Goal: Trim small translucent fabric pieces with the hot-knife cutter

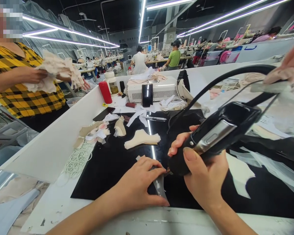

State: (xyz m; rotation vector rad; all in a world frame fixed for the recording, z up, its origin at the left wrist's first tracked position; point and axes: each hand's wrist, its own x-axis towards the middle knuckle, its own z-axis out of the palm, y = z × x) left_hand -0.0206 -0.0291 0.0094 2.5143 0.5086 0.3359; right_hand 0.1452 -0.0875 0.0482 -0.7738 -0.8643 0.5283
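My right hand (208, 176) is wrapped round a black handheld corded tool (218, 130) with a silver lever on its side. The tool's rounded head (177, 165) points down at the black board (107, 179), close to my left fingertips. My left hand (147, 179) lies on the board with thumb and fingers spread, pressing a translucent strip (159, 186) from both sides. Whatever tip the tool has is hardly visible between the hands. Beyond them lies a small stack of cream shaped fabric pieces (142, 138).
Pale cord (78, 161) and fabric scraps (94, 132) lie at left. Behind stand a red flask (105, 92), a phone (147, 94) and a white vented machine (166, 88). A person in a checked shirt (12, 88) holds fabric. Another person's blurred hand (287, 65) is at right.
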